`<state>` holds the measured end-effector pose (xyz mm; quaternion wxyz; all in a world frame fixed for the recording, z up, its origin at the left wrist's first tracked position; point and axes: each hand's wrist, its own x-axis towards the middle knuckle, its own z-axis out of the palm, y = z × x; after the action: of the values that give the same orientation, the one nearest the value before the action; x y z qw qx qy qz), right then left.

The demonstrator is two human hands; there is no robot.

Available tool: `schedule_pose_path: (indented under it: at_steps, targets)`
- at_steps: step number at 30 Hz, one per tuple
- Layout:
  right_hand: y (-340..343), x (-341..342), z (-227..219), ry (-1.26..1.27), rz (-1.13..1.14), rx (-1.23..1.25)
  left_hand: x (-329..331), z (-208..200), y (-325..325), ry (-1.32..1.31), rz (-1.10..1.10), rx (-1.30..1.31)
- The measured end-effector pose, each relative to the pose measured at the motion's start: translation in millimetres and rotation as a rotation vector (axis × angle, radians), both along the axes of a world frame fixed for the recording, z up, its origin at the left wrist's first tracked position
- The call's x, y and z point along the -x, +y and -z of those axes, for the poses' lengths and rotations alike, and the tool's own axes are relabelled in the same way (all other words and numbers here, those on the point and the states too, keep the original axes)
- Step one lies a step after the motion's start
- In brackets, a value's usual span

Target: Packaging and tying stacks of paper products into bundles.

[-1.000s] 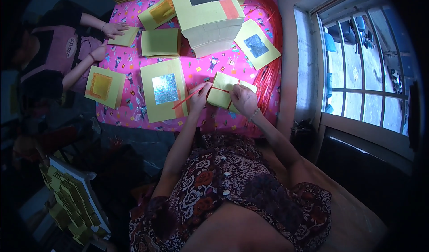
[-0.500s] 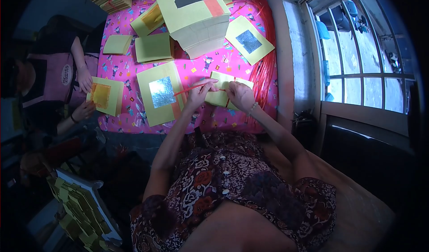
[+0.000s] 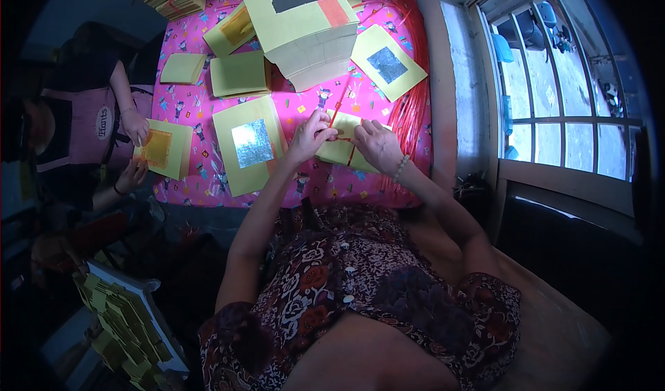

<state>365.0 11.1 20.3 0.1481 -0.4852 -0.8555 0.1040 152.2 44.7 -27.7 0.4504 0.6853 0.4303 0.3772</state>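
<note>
A bundle of yellow paper (image 3: 337,154) lies on the pink patterned tablecloth in front of me, with red plastic strip (image 3: 339,104) around it. My left hand (image 3: 313,136) is closed at the bundle's left side, pinching the strip, whose loose end points up and away from me. On the bundle's right half, my right hand (image 3: 378,147) has its fingers bent and pressed together on the strip near the middle. The exact crossing of the strip is partly hidden by my fingers. Left of my hands rests a yellow stack with a silver square (image 3: 252,144).
A tall stack of yellow paper (image 3: 312,65) stands behind. Yellow sheets with a silver square (image 3: 388,64) lie at its right, beside many long red strips (image 3: 418,79). At left, a co-worker's hands (image 3: 136,124) touch a yellow stack with a gold square (image 3: 180,152). A barred window (image 3: 554,86) is at right.
The strip's loose end has swung from pointing left to pointing up and away. My left hand has turned and shifted slightly toward the bundle. The co-worker's hands moved a little over the gold square.
</note>
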Motion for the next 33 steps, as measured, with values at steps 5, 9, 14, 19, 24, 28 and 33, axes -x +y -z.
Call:
schedule_pose_path:
  at_steps: [5, 9, 14, 19, 24, 28, 33]
  targets:
    - [20.1, 12.5, -23.9, -0.202, -0.162, -0.146, 3.5, -8.8, 8.8, 0.047, 0.140, 0.159]
    - [43.8, 22.3, -24.0, -0.152, -0.286, -0.326, -8.3, -25.8, 14.6, 0.284, 0.204, 0.186]
    - [50.1, 23.8, -13.9, -0.027, -0.174, -0.064, -3.7, -6.1, 7.9, 0.325, 0.165, 0.136]
    - [56.1, -0.1, -4.9, 0.335, -0.027, 0.411, -9.4, 2.5, 4.4, 0.136, 0.115, 0.047]
    - [39.5, -2.8, -1.2, 0.335, 0.006, 0.487, -1.2, 11.1, 11.5, -0.006, 0.166, 0.382]
    - [19.5, -2.8, 10.9, 0.293, -0.017, 0.396, -7.6, 7.2, 13.5, -0.067, 0.193, 0.450]
    - [23.6, -0.3, 4.6, 0.247, 0.006, 0.342, -8.6, 10.0, 7.2, -0.086, 0.162, 0.446]
